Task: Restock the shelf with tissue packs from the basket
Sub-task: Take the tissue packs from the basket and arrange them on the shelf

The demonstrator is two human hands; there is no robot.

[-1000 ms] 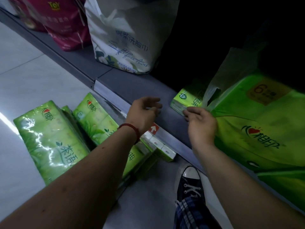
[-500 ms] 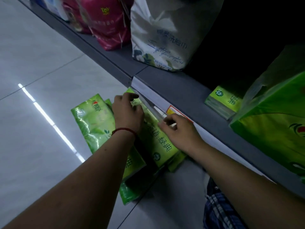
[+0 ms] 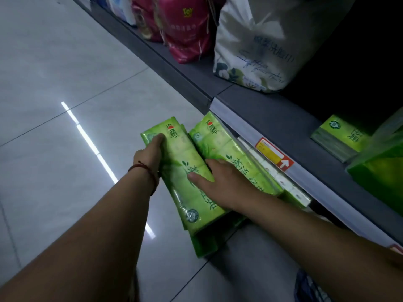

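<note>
By shelf [image 3: 272, 118] — left hand [image 3: 150, 155], right hand [image 3: 220, 184] grip 茶语 pack [image 3: 181, 153] (green).

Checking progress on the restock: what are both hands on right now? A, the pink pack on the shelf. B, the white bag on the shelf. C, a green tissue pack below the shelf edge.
C: the left hand grips the green tissue pack at its left edge and the right hand holds its right side, thumb on top, below the shelf.
</note>
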